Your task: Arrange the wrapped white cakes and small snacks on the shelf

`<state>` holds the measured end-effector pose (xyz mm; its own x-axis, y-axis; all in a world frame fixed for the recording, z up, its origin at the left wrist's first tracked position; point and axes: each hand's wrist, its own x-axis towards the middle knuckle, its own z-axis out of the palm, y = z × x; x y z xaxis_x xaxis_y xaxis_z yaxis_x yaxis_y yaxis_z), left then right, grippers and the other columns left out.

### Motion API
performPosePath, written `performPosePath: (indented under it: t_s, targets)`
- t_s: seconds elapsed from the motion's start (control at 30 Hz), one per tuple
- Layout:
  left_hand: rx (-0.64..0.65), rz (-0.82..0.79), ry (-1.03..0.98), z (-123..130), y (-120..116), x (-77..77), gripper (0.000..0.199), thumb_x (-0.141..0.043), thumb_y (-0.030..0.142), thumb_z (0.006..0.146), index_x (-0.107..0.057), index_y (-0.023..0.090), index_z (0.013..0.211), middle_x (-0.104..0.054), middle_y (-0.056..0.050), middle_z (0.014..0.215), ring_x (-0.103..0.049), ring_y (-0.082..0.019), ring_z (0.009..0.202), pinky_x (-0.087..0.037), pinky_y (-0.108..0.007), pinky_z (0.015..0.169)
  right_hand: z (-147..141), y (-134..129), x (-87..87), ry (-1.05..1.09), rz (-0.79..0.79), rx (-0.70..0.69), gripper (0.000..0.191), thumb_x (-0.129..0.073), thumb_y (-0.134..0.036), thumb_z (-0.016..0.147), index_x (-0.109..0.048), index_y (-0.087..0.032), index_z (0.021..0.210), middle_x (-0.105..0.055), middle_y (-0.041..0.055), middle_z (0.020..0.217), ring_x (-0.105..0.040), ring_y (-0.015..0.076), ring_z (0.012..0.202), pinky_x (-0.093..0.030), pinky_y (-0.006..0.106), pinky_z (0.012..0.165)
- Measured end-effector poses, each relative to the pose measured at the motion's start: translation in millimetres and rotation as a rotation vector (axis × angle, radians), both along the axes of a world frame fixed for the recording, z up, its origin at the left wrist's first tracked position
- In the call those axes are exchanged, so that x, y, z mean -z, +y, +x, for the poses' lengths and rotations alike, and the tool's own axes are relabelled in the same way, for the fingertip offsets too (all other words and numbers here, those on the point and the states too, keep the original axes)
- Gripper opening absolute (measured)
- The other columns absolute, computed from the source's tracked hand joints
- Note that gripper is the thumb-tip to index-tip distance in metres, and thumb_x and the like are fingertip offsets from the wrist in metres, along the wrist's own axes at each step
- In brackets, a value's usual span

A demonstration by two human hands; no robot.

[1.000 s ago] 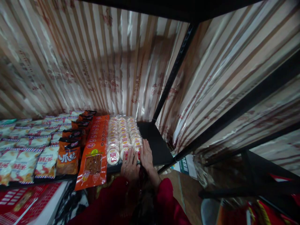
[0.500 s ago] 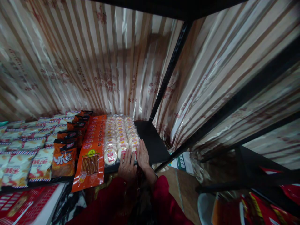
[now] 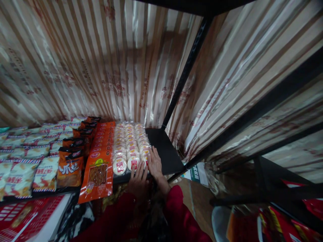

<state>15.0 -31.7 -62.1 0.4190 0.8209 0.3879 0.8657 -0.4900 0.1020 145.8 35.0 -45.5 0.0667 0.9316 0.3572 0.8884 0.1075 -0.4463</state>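
Note:
Clear packs of round white crackers (image 3: 130, 145) lie in three rows on the black shelf (image 3: 164, 153). At the front edge of these rows, my left hand (image 3: 138, 179) rests with its fingers stretched toward the front crackers. My right hand (image 3: 155, 164) lies flat along the right side of the rightmost row, fingers extended and touching the packs. Neither hand grips anything. To the left of the crackers are overlapping orange packets of brown sticks (image 3: 98, 173), the front one jutting over the shelf edge.
Brown-orange snack bags (image 3: 69, 169) and white snack bags (image 3: 45, 173) fill the shelf's left part. Below is a red basket (image 3: 27, 215). A black post (image 3: 185, 74) rises at the back corner. Red packages (image 3: 280, 222) are at lower right.
My left hand has drawn back slightly toward the shelf's front edge, uncovering more of the front crackers. My right hand has shifted slightly up and right along the packs.

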Motion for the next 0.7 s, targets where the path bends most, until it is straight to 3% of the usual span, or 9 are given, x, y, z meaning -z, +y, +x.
performPosePath:
  t_s: [0.17,0.33,0.43,0.7]
  targets:
    - [0.055,-0.031,0.009,6,4,3.2,0.047,-0.039,0.030,0.084,-0.049,0.016,0.128,-0.044,-0.011,0.138,-0.037,-0.025,0.131,-0.027,-0.051,0.108,-3,6,-14.1,-0.158,-0.019,-0.024,0.049,-0.021,-0.031,0.095,-0.044,-0.015,0.135,-0.036,0.0102,0.145,-0.025,0.0226,0.137,-0.027,0.039,0.108]
    - [0.033,-0.054,-0.013,12,5,5.2,0.045,-0.040,0.031,0.086,-0.049,0.019,0.129,-0.046,-0.009,0.138,-0.036,-0.024,0.131,-0.028,-0.051,0.108,-3,23,-33.1,-0.255,-0.055,-0.190,0.046,-0.025,-0.032,0.096,-0.039,-0.021,0.138,-0.031,0.0048,0.148,-0.016,0.0217,0.140,-0.023,0.038,0.109]
    - [0.047,-0.078,-0.010,12,5,2.7,0.045,-0.039,0.034,0.088,-0.048,0.017,0.129,-0.044,-0.009,0.139,-0.034,-0.023,0.132,-0.027,-0.049,0.109,-3,28,-33.9,-0.272,-0.103,-0.249,0.046,-0.024,-0.032,0.096,-0.040,-0.020,0.137,-0.034,0.0034,0.147,-0.017,0.0208,0.139,-0.022,0.037,0.109]
    - [0.082,-0.116,0.013,6,6,2.2,0.046,-0.039,0.037,0.089,-0.046,0.018,0.131,-0.045,-0.009,0.138,-0.034,-0.023,0.132,-0.027,-0.048,0.109,-4,25,-26.7,-0.249,-0.107,-0.223,0.046,-0.021,-0.031,0.097,-0.042,-0.021,0.136,-0.037,0.0016,0.145,-0.020,0.0176,0.138,-0.020,0.038,0.110]
